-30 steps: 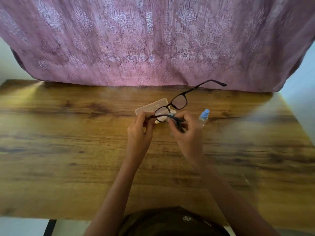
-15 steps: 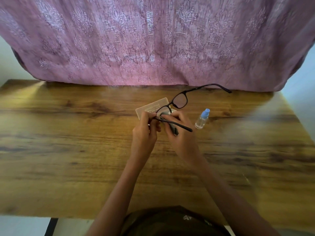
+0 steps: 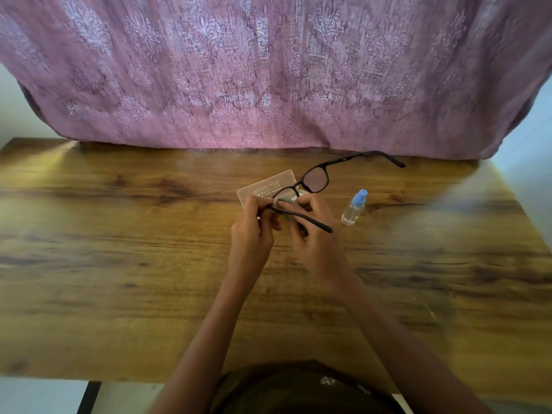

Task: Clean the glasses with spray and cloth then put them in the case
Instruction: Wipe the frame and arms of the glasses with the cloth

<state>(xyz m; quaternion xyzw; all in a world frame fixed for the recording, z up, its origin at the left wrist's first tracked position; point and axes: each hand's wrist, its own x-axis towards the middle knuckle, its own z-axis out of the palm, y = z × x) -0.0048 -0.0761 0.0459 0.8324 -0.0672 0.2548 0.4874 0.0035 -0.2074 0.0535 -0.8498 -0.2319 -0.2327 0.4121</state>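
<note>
The grey cloth point(image 3: 287, 201) barely shows between the fingers, and the case point(image 3: 263, 186) is half hidden behind. Left hand point(image 3: 252, 234) pinches the glasses point(image 3: 313, 182) at the frame; right hand point(image 3: 313, 237) pinches cloth over a lens. Spray bottle point(image 3: 354, 208) stands just right.

You're looking down at a wooden counter point(image 3: 119, 264) with dark grain streaks. Along its far edge hangs a pink patterned curtain point(image 3: 268, 70), its hem meeting the counter. Pale wall point(image 3: 12, 115) shows at either side of it.
</note>
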